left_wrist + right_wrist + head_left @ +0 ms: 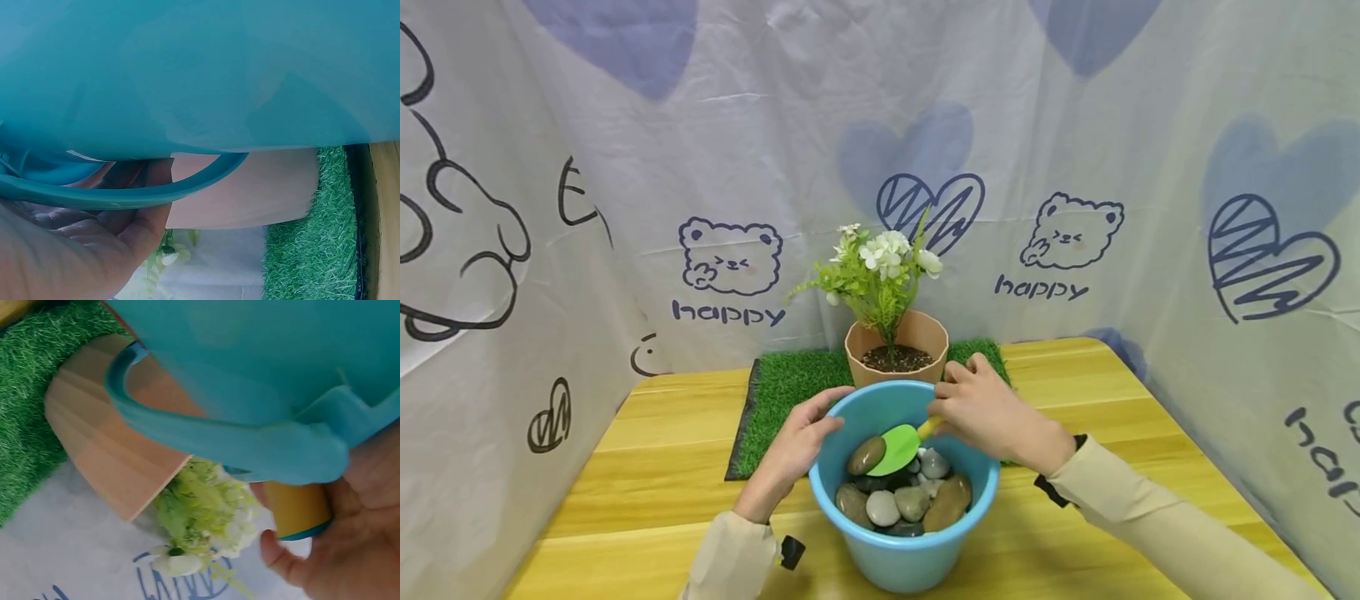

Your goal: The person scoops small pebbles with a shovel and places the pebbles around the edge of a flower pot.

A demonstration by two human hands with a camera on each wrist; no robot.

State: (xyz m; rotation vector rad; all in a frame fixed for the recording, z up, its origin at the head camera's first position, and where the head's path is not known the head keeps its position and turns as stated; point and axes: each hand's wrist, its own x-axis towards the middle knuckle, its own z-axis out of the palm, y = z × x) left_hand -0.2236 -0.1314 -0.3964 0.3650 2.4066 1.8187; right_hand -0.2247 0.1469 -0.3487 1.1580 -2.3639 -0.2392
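Observation:
A light-blue bucket (902,562) with several smooth stones (912,503) in it stands at the table's front. At its left rim my left hand (793,442) holds the edge, thumb over the inside; in the left wrist view the bucket's handle (119,199) crosses in front of the fingers. My right hand (988,410), above the right rim, grips the yellow handle (297,509) of a small toy shovel. Its green blade (895,450) slants down inside the bucket, against a brown oval stone (867,456). Whether the blade bears that stone I cannot tell.
Right behind the bucket, a tan pot (859,354) holds dark soil and a plant with white flowers (887,252). It stands on a green turf mat (782,379) on the yellow wooden table (647,454). Printed white cloth (820,167) hangs around the back and sides.

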